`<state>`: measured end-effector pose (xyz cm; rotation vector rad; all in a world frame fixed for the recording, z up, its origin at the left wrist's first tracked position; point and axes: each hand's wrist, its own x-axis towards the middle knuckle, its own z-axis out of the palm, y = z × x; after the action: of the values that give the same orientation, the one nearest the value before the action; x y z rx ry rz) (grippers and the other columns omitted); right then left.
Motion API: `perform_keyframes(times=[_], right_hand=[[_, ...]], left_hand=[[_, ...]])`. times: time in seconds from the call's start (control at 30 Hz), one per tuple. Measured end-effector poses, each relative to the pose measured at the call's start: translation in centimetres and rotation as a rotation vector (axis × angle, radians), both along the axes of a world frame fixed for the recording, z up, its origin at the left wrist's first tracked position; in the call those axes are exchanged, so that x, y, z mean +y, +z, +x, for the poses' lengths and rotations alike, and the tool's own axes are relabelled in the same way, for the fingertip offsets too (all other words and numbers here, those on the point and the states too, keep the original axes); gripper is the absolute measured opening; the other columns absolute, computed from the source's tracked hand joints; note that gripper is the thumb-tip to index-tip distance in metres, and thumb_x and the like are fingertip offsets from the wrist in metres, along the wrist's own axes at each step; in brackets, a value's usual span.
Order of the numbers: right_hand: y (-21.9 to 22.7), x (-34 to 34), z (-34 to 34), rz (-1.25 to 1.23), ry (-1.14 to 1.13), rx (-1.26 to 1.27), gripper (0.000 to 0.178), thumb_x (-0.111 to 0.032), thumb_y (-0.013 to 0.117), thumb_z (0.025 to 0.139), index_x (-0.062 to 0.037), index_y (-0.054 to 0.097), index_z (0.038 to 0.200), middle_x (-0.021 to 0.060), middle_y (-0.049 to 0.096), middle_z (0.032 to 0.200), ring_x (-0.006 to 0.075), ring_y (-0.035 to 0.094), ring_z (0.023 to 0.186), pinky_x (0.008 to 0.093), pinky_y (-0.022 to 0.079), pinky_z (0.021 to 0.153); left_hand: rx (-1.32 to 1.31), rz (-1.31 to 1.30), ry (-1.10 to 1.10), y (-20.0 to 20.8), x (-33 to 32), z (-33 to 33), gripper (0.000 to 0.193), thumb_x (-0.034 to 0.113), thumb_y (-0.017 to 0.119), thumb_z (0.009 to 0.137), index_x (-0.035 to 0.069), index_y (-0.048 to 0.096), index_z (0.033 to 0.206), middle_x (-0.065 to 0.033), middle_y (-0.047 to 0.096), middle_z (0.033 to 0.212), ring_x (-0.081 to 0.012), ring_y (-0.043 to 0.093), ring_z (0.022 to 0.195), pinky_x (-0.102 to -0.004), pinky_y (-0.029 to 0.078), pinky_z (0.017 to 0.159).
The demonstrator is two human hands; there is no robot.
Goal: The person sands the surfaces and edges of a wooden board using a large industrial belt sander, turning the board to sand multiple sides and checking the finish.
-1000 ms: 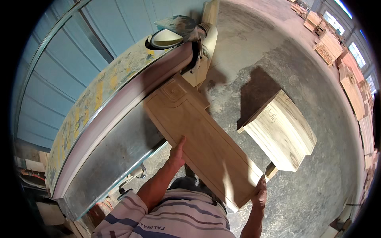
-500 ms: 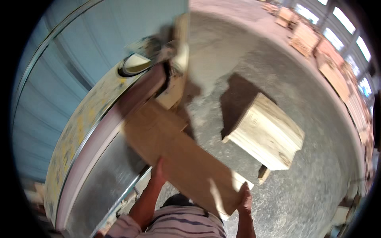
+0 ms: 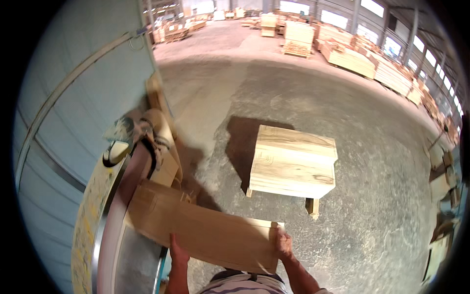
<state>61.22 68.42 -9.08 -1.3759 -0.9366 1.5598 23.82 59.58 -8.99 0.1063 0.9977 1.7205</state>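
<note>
Between my hands is a long, flat wooden board [image 3: 215, 232] with a slightly curved long edge. My left hand [image 3: 178, 250] grips its near edge toward the left, fingers hidden beneath. Around the right end closes my right hand [image 3: 284, 243]. The board's left end rests at or over the reddish-brown belt [image 3: 115, 220] of a sanding machine; whether it touches the belt I cannot tell. On the floor ahead, a stack of pale wooden boards [image 3: 293, 161] lies on short wooden supports [image 3: 312, 207].
A blue-grey panel wall [image 3: 83, 98] rises at the left, beside the machine's paint-spotted housing [image 3: 93, 220]. Wood pieces [image 3: 166, 166] stand at the machine's far end. Stacked timber [image 3: 347, 59] lines the far side of the hall, and more wooden pieces [image 3: 443, 191] lie at the right.
My view has swung to the right and up, showing more of the hall. The board now lies more crosswise in the picture, still held in both hands.
</note>
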Motion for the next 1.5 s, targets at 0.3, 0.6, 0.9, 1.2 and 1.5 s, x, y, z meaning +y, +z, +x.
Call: perform_keyframes(times=[0.3,0.6,0.9,1.2,1.5], right_hand=[[-1.7,-3.5,4.7,0.058,-0.317,-0.031,0.039,-0.035,0.04,0.093,0.0,0.055,0.086,0.0015,0.052,0.073,0.0116,0.044,0.068,0.028,0.039,0.065],[-3.2,-3.1,4.9,-0.03,-0.73,0.525,0.071,-0.058,0.04,0.086,-0.0015,0.039,0.128,0.0108,0.045,0.126,0.0242,0.044,0.111,0.034,0.032,0.097],[-5.7,-5.1,14.5,0.101,-0.705,0.669,0.067,-0.058,0.024,0.089,-0.0087,0.031,0.134,0.012,0.035,0.135,0.0269,0.037,0.122,0.0382,0.03,0.099],[-5.8,-6.1,17.6,0.088,-0.712,0.538,0.069,-0.057,0.025,0.09,-0.0016,0.035,0.13,0.0147,0.044,0.127,0.0273,0.043,0.116,0.0368,0.034,0.097],[-4.9,-1.6,18.6,-0.337,-0.997,-0.022,0.074,-0.056,0.055,0.077,0.0122,0.056,0.106,0.02,0.059,0.103,0.0228,0.054,0.096,0.0306,0.041,0.082]], left_hand=[[0.109,0.137,-0.004,8.4,5.6,6.9,0.07,0.05,0.052,0.083,0.007,0.031,0.134,-0.0112,0.036,0.135,-0.0294,0.035,0.122,-0.044,0.029,0.1],[0.17,0.281,-0.215,17.9,8.3,15.6,0.066,0.044,0.052,0.086,0.003,0.031,0.132,-0.0143,0.039,0.131,-0.0305,0.041,0.118,-0.0426,0.035,0.097],[0.333,0.288,-0.03,28.4,15.1,13.6,0.05,0.032,0.047,0.089,0.007,0.036,0.131,-0.0122,0.045,0.126,-0.0255,0.045,0.114,-0.0388,0.039,0.095],[1.778,0.031,0.08,21.5,18.8,10.0,0.059,0.023,0.055,0.083,0.005,0.031,0.133,-0.0121,0.036,0.133,-0.0277,0.037,0.121,-0.04,0.032,0.099],[0.829,0.109,-0.114,13.5,27.6,2.1,0.052,0.033,0.047,0.085,0.006,0.035,0.128,-0.0124,0.039,0.129,-0.028,0.041,0.112,-0.0386,0.036,0.092]])
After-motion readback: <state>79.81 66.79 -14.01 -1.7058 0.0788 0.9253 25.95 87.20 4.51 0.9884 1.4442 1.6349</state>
